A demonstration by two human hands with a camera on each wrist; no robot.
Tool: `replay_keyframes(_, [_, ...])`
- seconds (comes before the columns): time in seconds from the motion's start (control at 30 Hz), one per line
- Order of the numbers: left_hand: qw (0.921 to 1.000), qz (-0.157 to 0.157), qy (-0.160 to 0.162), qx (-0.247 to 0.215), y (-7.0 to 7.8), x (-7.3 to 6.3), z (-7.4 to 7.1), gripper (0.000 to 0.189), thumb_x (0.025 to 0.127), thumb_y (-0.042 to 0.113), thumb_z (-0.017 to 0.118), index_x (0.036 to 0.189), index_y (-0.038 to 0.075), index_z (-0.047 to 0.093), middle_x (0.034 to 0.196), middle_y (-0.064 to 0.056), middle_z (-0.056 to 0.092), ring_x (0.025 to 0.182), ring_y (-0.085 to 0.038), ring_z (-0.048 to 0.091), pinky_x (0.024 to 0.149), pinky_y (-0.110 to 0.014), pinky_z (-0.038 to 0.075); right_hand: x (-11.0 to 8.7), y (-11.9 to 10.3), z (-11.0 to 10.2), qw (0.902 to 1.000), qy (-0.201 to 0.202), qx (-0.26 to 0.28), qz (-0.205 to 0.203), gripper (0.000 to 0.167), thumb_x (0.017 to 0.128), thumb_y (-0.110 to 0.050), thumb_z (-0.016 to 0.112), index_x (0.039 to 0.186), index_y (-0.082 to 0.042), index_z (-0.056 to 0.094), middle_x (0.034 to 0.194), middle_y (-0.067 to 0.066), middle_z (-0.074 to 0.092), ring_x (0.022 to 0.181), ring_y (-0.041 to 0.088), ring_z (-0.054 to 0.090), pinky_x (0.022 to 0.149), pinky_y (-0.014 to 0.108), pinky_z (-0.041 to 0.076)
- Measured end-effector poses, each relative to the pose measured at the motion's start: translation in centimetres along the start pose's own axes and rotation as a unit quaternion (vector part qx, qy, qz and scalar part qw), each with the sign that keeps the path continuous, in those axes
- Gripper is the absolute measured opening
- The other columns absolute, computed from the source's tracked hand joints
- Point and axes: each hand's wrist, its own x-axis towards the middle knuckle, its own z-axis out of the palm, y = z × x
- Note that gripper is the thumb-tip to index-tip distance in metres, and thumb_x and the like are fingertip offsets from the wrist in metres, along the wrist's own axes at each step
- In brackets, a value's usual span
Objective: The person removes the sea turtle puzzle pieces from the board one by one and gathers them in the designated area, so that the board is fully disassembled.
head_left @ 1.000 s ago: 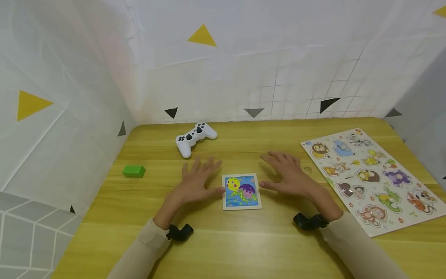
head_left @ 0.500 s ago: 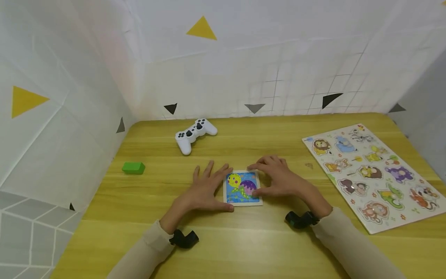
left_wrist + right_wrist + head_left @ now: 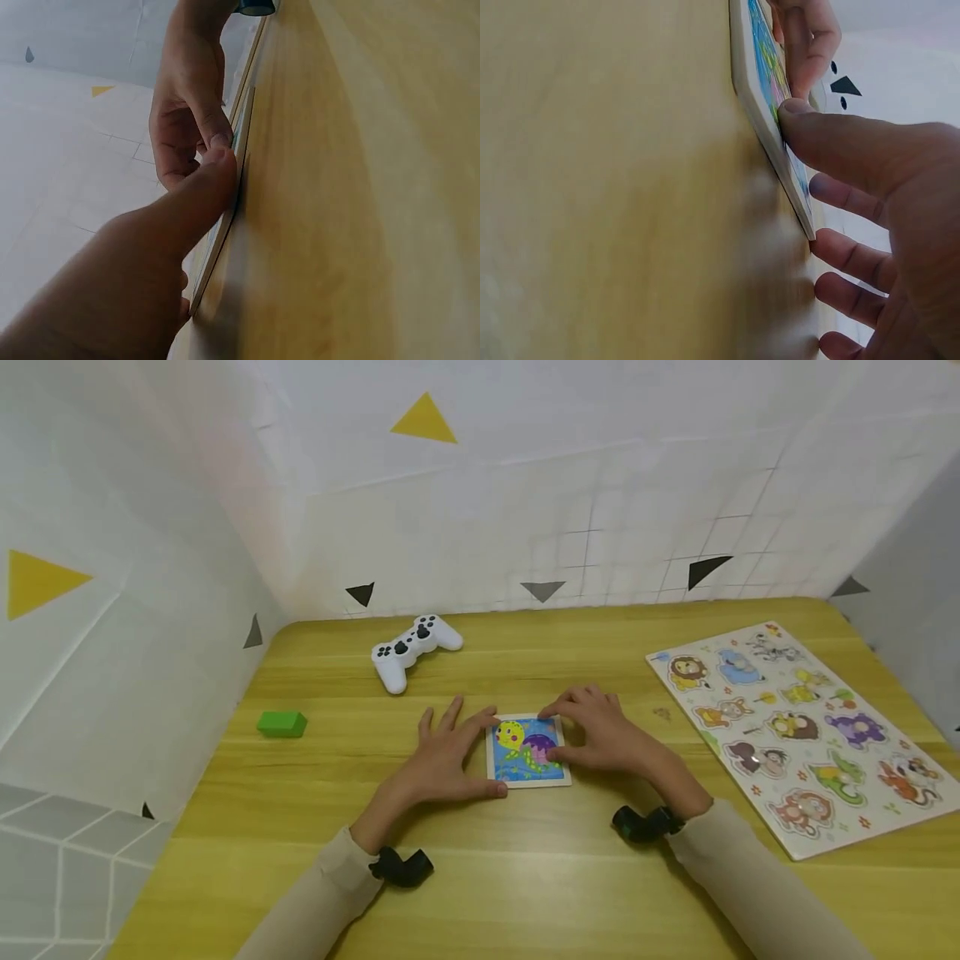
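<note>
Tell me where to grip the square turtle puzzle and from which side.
Probably by the pale frame of the blue, square turtle puzzle, at its left and right edges, left fingers from the left, right fingers from the right: it is thin and low on the yellowish wooden table, so its rim offers purchase.

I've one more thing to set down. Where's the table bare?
Bare: table between the sleeves; the far strip between controller and animal board; smaller patch between block and controller. Crowded: the middle, where left hand and right hand flank the turtle puzzle.
</note>
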Motion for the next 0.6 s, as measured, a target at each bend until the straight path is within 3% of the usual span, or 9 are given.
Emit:
replay_keyframes(0.33, [0.9981, 0.05, 0.034, -0.014, -0.53, -0.39, 0.49, 0.061, 0.083, 0.068, 0.068, 0.132, 0.035, 0.055, 0.17, 0.009, 0.026, 0.16, -0.038, 0.006, 0.119, -0.068, -0.005, 0.0, 0.4, -0.29, 0.9999, -0.007, -0.005, 0.008, 0.046, 0.085, -0.037, 0.082, 0.126, -0.024, 0.067, 0.124, 0.006, 0.06, 0.124, 0.031, 0.044, 0.097, 0.054, 0.03])
replay_keyframes(0.6, [0.9963, 0.072, 0.043, -0.02, -0.8, -0.37, 0.58, 0.051, 0.085, 0.064, 0.07, 0.128, 0.038, 0.059, 0.169, 0.006, 0.028, 0.159, -0.041, 0.007, 0.118, -0.07, -0.003, -0.04, 0.31, -0.5, 1.0, -0.007, -0.002, 0.007, 0.048, 0.082, -0.036, 0.084, 0.125, -0.023, 0.067, 0.122, 0.007, 0.06, 0.124, 0.032, 0.044, 0.094, 0.052, 0.028])
